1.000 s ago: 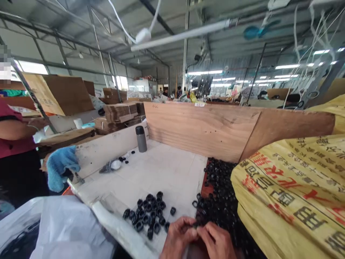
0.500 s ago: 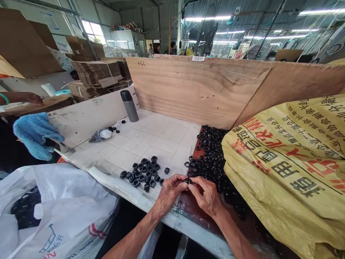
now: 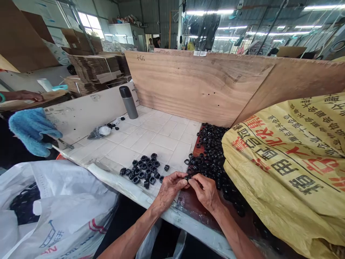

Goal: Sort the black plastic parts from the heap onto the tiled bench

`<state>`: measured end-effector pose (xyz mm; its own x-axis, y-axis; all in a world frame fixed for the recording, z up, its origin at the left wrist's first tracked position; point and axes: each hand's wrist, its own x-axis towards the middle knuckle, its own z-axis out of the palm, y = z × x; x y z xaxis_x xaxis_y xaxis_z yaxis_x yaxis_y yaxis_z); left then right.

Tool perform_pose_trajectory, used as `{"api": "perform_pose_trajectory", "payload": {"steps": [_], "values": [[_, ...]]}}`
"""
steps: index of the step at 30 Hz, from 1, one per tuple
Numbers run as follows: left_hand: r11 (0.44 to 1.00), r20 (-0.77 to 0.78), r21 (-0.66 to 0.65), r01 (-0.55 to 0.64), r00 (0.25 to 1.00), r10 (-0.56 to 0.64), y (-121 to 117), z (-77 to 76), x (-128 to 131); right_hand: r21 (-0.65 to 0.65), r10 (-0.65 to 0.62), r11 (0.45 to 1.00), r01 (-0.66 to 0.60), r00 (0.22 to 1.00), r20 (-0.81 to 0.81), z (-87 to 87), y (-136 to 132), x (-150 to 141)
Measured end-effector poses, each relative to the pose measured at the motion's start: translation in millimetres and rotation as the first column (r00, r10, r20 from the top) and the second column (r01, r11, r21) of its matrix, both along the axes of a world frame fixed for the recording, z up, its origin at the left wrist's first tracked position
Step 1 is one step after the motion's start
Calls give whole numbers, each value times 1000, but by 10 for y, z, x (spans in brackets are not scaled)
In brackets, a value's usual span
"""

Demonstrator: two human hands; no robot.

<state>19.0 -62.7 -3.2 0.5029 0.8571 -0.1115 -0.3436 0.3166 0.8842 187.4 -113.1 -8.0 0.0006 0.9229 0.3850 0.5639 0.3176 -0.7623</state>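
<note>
My left hand (image 3: 169, 190) and my right hand (image 3: 206, 192) meet above the table edge, pinching a small black rubber ring (image 3: 188, 177) between their fingertips. Just beyond my right hand lies a loose heap of similar black rings (image 3: 212, 158) on a reddish-brown surface. To the left of my left hand, a smaller group of black rings (image 3: 142, 169) sits on a white tiled board (image 3: 151, 144). The ring is mostly hidden by my fingers, so its exact shape is hard to tell.
A yellow printed woven sack (image 3: 283, 169) bulges on the right, and a white plastic bag (image 3: 56, 212) holding black pieces sits lower left. Plywood boards (image 3: 199, 86) wall the far side. A grey flask (image 3: 128, 102), blue towel (image 3: 31, 131) and a co-worker's hand (image 3: 27, 95) are to the left.
The view has tilted down since a second ago, so my hands sit higher in the frame and show my forearms. My hands stay together on the small black ring.
</note>
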Motion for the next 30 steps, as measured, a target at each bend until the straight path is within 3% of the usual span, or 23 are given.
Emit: {"api": "perform_pose_trajectory", "payload": {"steps": [9, 20, 27, 30], "values": [[1000, 7, 3, 3, 1000, -3, 0, -25, -5, -36, -9, 999, 8, 999, -35, -9, -4, -8], [1000, -12, 0, 1, 1000, -1, 6, -41, -5, 41, 0, 999, 0, 1000, -6, -9, -7, -7], [999, -37, 38, -30, 999, 31, 0, -80, 11, -73, -52, 996, 48, 997, -63, 12, -27, -88], [977, -78, 195, -86, 992, 103, -17, -143, 3, -217, -104, 975, 57, 972, -210, 33, -18, -114]]}}
